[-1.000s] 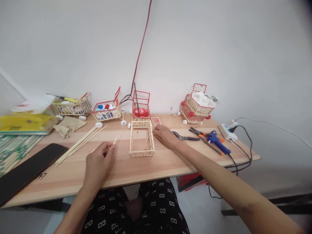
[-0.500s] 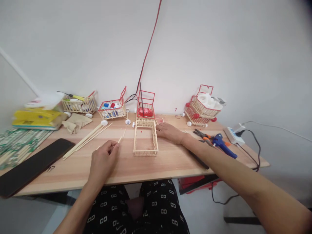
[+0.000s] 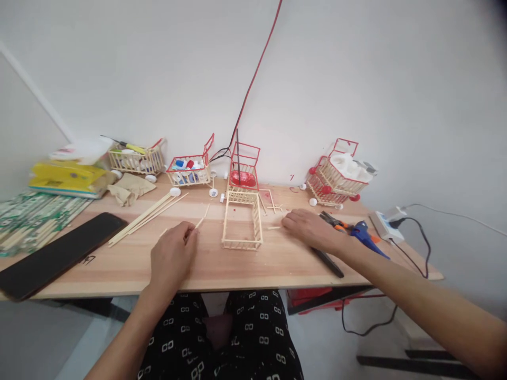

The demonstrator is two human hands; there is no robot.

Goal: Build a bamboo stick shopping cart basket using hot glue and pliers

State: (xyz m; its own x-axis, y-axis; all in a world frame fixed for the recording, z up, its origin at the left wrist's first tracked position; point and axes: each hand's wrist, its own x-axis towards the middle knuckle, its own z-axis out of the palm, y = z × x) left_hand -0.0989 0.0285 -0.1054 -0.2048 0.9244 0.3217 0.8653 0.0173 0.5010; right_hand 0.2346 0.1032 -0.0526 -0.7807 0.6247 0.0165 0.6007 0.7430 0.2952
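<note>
A wooden table (image 3: pixel 245 266) is seen set against a white wall, with a black slab (image 3: pixel 59 253) lying at its left end; a small dark mark beside the slab cannot be read, and no other writing can be made out. Four small stick carts with red frames (image 3: pixel 335 177) are counted along the back edge, and one unpainted open stick frame (image 3: pixel 242 227) lies flat in the middle. A bundle of long sticks (image 3: pixel 148 214) is laid left of it, and a blue glue gun (image 3: pixel 366 237) with pliers (image 3: pixel 332 219) to the right. The left hand (image 3: pixel 172 258) is rested on the table, its fingers curled around a short stick (image 3: pixel 202 216). The right hand (image 3: pixel 311 229) is laid flat, loosely open, its fingertips at a short stick (image 3: pixel 274 227) just right of the frame; whether that stick is gripped cannot be told. Since the earlier frame, the right hand has been drawn away from the frame's far corner toward the right.
</note>
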